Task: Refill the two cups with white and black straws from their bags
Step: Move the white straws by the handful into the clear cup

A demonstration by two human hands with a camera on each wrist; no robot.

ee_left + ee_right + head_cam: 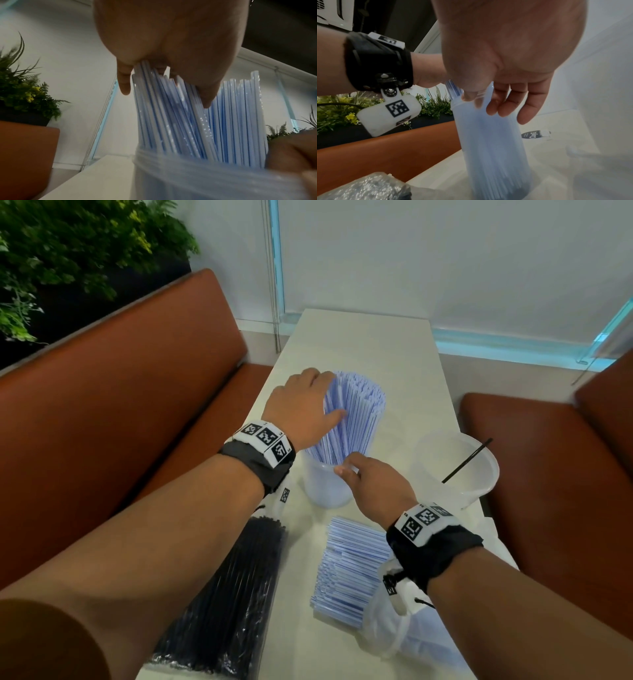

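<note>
A clear cup (325, 491) near the middle of the table is packed with upright white straws (359, 409). My left hand (305, 402) wraps round the left part of the bunch near the tops, thumb in front and fingers behind; the left wrist view shows the straws (171, 115) between them. My right hand (371, 484) pinches the cup's near rim with thumb and forefinger, the other fingers hanging loose beside the cup (491, 148). More white straws (349, 566) lie half out of their bag (404, 621). The black straws' bag (233, 594) lies on the near left. The second cup (459, 467) holds one black straw (467, 460).
The narrow white table (359, 344) runs away from me between two orange benches (113, 412). Plants (68, 258) stand behind the left bench. A small clear lid or wrapper with a dark label (536, 134) lies on the far table.
</note>
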